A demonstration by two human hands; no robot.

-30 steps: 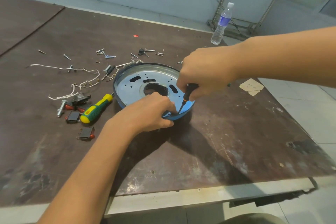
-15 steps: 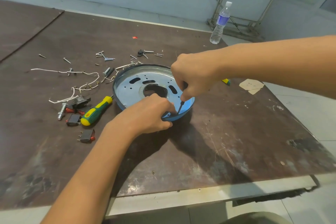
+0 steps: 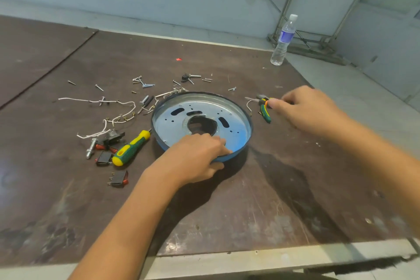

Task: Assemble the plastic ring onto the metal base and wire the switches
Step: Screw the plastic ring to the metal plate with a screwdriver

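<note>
Metal base (image 3: pixel 200 118) flat on the brown table (image 3: pixel 261 200), ringed by the blue plastic ring (image 3: pixel 241 153). Left hand (image 3: pixel 195 159) clamped on the near rim, fingers inside the dish, thumb outside against the ring. Right hand (image 3: pixel 309 109) out to the right of the base, fingertips pinched on small green-and-yellow pliers (image 3: pixel 264 109) lying on the table. Green-and-yellow screwdriver (image 3: pixel 131 148) untouched just left of the base. Black switches (image 3: pixel 118 178) with red rockers scattered beside it, white wires (image 3: pixel 106 120) trailing off behind them. Loose screws (image 3: pixel 145 83) sprinkled beyond the far rim. Water bottle (image 3: pixel 283 41) upright at the far right corner.
</note>
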